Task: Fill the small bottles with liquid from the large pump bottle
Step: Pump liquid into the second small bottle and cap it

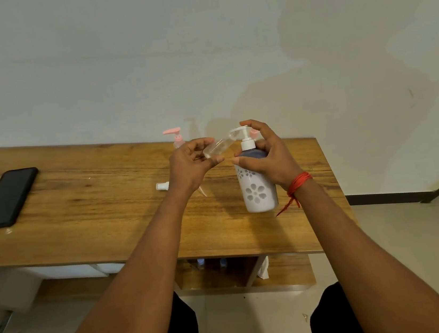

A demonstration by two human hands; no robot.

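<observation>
1. Clear plastic small bottle (217,148), held above the counter (106,209) by the left hand (193,164). The thumb below and the curled fingers (204,141) above pinch its base end. Its long axis is tilted, running up and to the right from those fingers, mouth leading.
2. The mouth lies at the spout (236,130) of the large pump bottle (258,192). Whether it touches or sits just beneath cannot be told.
3. Right hand (270,159), curled round the pump: forefinger on top of the pump head, thumb against the neck, other fingers behind. Judged next move: a downward press of the forefinger, which depends on the mouth being under the spout.
4. The large pump bottle stands upright on the counter, below the right fingers. It has a white shell with flower cut-outs and a darker body within. No brand, label or writing is legible.
5. Just beyond the left fingers stands a pink-pump bottle (178,141). Beside the left wrist lies a loose white pump cap (162,186). A black phone (5,198) lies well apart to the left. A red thread (298,182) circles the right wrist.
</observation>
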